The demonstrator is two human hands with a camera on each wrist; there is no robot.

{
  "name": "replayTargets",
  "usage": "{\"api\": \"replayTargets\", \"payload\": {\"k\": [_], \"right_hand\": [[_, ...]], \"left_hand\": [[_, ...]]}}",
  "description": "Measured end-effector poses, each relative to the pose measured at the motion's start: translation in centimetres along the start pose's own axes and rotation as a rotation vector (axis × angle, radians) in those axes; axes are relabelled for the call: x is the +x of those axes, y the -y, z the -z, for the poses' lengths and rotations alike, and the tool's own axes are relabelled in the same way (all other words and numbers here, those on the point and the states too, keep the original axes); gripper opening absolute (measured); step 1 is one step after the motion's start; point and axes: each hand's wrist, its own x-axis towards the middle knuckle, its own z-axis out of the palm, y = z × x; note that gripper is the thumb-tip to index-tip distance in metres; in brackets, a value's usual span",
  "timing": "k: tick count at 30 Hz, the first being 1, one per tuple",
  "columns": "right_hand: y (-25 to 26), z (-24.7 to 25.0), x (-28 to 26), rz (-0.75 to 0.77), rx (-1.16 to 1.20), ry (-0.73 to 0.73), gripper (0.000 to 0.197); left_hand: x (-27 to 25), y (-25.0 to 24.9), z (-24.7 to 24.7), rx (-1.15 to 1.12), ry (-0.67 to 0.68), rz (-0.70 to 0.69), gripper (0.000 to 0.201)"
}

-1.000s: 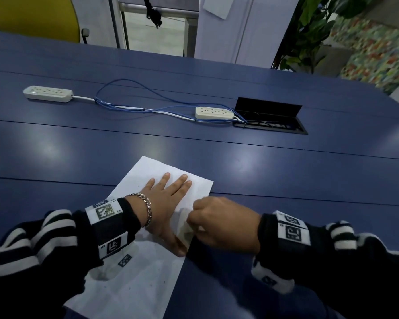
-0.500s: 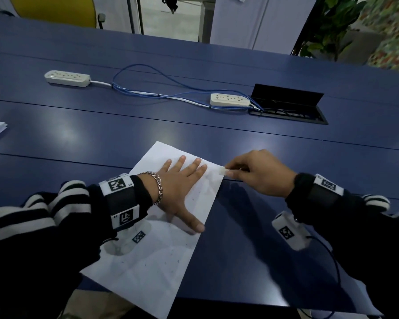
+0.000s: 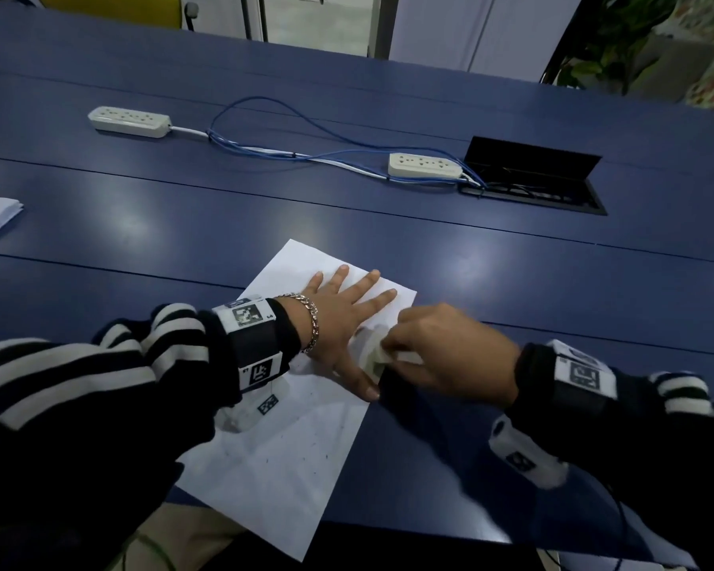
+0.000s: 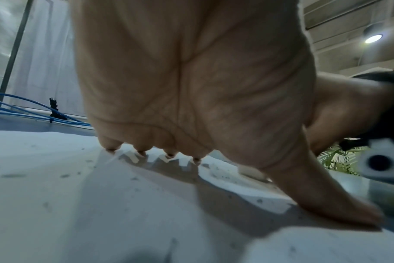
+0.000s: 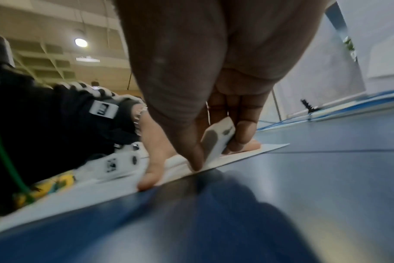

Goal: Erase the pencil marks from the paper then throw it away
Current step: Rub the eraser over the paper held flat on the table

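Hands: left (image 3: pixel 339 323) flat on one paper (image 3: pixel 281 459); right (image 3: pixel 442 356) pinching one eraser (image 5: pixel 216 140).

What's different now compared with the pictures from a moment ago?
The right hand, pinching the eraser, has swung back from the paper's far right corner to the right edge beside the left thumb, as a second ago. The left hand stays spread flat on the paper, which has not shifted on the table. Grip on the eraser unchanged.

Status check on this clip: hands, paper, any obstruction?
Left hand flat, pinning white paper sheet. Right hand pinching white block eraser at sheet's right edge. Dark specks remain on the sheet. No obstruction.
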Motion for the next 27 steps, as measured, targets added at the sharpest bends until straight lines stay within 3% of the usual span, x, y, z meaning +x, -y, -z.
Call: {"api": "replayTargets", "payload": {"k": [6, 8, 12, 17, 19, 23, 27], "right_hand": [[-3.3, 1.7, 2.2, -0.153, -0.075, -0.098, 0.03], [-2.0, 1.6, 1.8, -0.108, -0.069, -0.099, 0.024], [0.5, 1.1, 0.2, 0.032, -0.03, 0.065, 0.021], [-3.4, 2.8, 2.2, -0.152, -0.082, -0.086, 0.028], [-2.4, 2.2, 1.9, -0.126, -0.101, -0.083, 0.023], [1.4, 1.0, -0.2, 0.041, -0.046, 0.081, 0.019], [-2.5, 2.6, 1.6, -0.083, -0.067, -0.043, 0.026]], "left_hand": [[0.1, 0.1, 0.3, -0.002, 0.044, 0.031, 0.155], [0.1, 0.0, 0.4, 0.0, 0.049, 0.046, 0.155], [-0.1, -0.3, 0.5, 0.002, 0.041, 0.055, 0.154], [-0.1, -0.2, 0.5, -0.006, 0.046, 0.065, 0.154], [0.0, -0.2, 0.5, 0.0, 0.046, 0.067, 0.154], [0.2, -0.1, 0.1, 0.02, 0.021, 0.072, 0.156], [0.2, 0.0, 0.2, -0.009, 0.054, 0.08, 0.156]]}}
